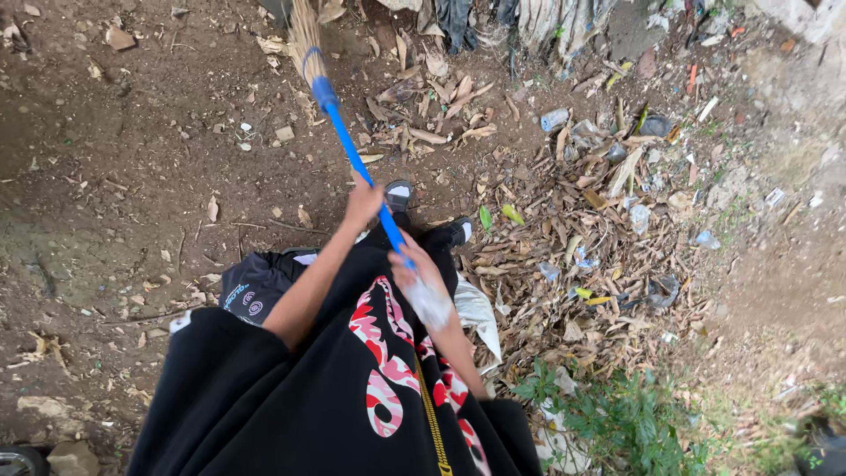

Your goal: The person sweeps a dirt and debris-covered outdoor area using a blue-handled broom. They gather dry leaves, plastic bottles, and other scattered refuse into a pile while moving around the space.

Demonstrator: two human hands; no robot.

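Note:
A broom with a blue handle (346,143) and straw bristles (306,35) reaches forward over bare dirt. My left hand (362,203) grips the handle about midway. Lower on the handle, near its end, my right hand (416,278) is closed around it, with something white at the wrist. Below the hands I see my black top with a red and white pattern (379,370) and my black shoes (398,194).
A heap of dry leaves, plastic bottles and wrappers (582,220) lies to the right. Dark cloth hangs at the top (458,18). Green weeds (617,414) grow at lower right. A white bag (476,313) hangs by my right side. Brown dirt (115,176) spreads left.

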